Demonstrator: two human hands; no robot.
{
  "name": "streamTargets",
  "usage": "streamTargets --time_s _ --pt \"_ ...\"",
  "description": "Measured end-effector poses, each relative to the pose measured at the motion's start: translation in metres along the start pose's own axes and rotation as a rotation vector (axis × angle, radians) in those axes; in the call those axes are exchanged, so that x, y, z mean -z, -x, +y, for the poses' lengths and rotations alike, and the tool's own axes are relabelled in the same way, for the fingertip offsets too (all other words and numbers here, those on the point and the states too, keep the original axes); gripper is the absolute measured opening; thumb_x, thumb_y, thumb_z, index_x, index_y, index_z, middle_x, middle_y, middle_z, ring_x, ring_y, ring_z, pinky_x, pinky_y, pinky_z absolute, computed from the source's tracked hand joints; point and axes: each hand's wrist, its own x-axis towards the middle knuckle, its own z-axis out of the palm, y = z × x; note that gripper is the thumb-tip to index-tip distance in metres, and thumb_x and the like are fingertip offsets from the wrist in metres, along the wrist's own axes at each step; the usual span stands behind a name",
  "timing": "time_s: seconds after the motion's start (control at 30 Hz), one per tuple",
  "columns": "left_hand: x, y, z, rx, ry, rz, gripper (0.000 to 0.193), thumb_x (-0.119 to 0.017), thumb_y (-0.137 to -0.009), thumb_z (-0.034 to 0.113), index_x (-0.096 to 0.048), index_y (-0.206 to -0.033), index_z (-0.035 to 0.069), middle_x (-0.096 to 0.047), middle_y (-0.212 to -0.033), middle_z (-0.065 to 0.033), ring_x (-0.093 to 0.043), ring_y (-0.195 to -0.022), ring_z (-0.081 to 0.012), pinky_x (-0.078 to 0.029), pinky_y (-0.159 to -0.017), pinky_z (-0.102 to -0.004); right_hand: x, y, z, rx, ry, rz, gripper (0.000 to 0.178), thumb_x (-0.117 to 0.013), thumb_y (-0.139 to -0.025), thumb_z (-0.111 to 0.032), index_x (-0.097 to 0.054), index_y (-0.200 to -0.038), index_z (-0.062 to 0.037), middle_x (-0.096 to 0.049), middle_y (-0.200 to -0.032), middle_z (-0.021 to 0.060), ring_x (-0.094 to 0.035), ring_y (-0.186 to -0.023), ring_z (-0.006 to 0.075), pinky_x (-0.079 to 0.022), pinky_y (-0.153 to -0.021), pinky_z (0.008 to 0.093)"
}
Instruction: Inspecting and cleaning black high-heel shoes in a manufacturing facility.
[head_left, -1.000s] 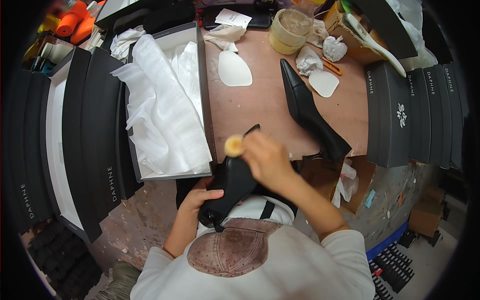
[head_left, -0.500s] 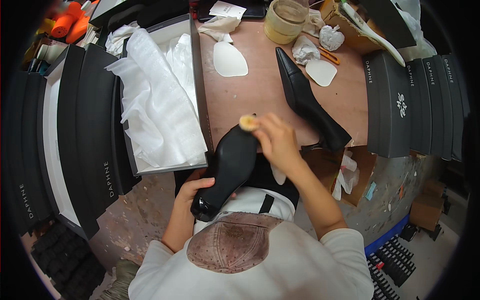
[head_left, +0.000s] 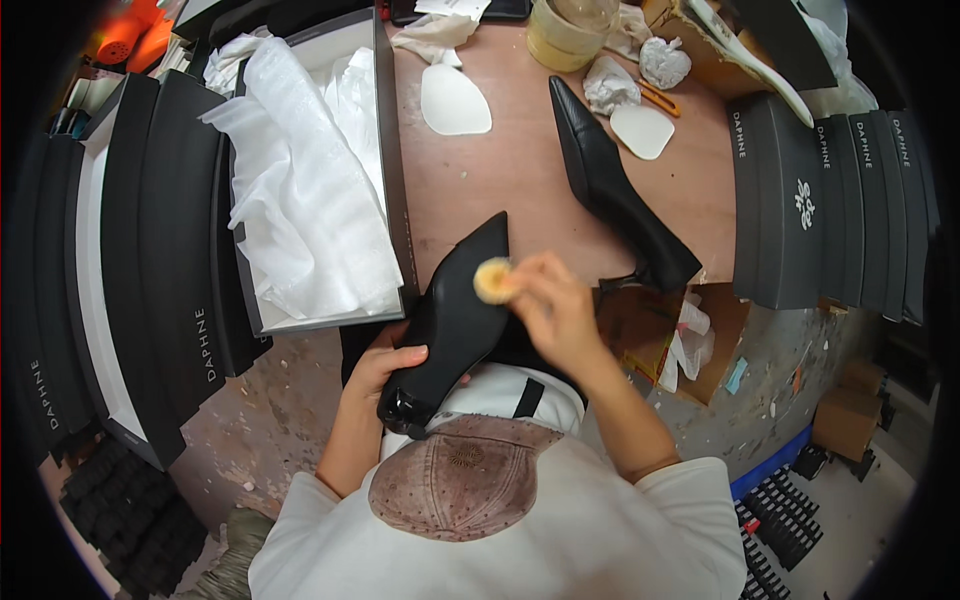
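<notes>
My left hand is closed around the heel end of a black pointed high-heeled shoe. Its sole faces up, and the toe points away over the table edge. Between the fingertips of my right hand is a small round yellowish pad, too blurred to tell its material. The pad is over the front part of the sole; whether it touches, I cannot tell. A matching black shoe lies on its side on the pinkish table, right of my right hand.
An open box with white tissue paper stands at the left. Black shoe boxes line both sides. At the back are white insole-shaped pieces, a yellowish jar, crumpled paper and an orange cutter.
My right hand has drawn the pad back from the shoe's toe toward the middle of the sole, uncovering the pointed tip. My left hand keeps its hold.
</notes>
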Motion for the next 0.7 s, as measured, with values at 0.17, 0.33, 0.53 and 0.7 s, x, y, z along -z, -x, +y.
streamTargets --time_s 0.17,0.33,0.53,0.7 --pt "0.002 0.001 0.000 0.008 -0.029 0.030 0.059 -0.066 -0.073 0.004 -0.041 -0.124 -0.013 -0.058 -0.109 -0.0289 -0.063 -0.093 -0.0416 -0.054 -0.083 -0.0495 -0.003 0.016 0.000 0.097 0.006 -0.049 0.022 -0.072 -0.067 0.002 -0.067 -0.088 -0.0042 -0.057 -0.082 0.0094 -0.060 -0.071 0.0220 -0.048 -0.061 0.0293" --pt "-0.001 0.000 0.000 -0.015 -0.003 0.089 0.062 -0.067 -0.072 0.010 -0.041 -0.124 -0.012 -0.057 -0.110 -0.0288 -0.063 -0.094 -0.0419 -0.052 -0.081 -0.0587 -0.003 0.032 -0.020 0.205 -0.012 -0.230 0.023 -0.074 -0.067 -0.001 -0.067 -0.088 -0.0051 -0.055 -0.079 0.0081 -0.057 -0.071 0.0238 -0.047 -0.060 0.0310" --pt "-0.001 -0.003 0.000 -0.011 0.112 0.007 0.061 -0.064 -0.075 0.004 -0.036 -0.126 -0.014 -0.056 -0.109 -0.0319 -0.064 -0.089 -0.0434 -0.054 -0.082 -0.0515 -0.008 0.019 -0.002 0.160 -0.046 -0.029 0.024 -0.072 -0.068 0.003 -0.067 -0.090 -0.0044 -0.057 -0.083 0.0098 -0.058 -0.070 0.0212 -0.047 -0.059 0.0296" --pt "0.004 -0.002 -0.001 0.023 0.090 -0.056 0.061 -0.063 -0.076 0.006 -0.036 -0.127 -0.013 -0.056 -0.112 -0.0314 -0.062 -0.096 -0.0434 -0.054 -0.083 -0.0518 -0.008 0.017 0.002 0.104 0.030 0.088 0.023 -0.073 -0.067 0.002 -0.067 -0.089 -0.0044 -0.057 -0.082 0.0095 -0.058 -0.070 0.0228 -0.047 -0.059 0.0310"
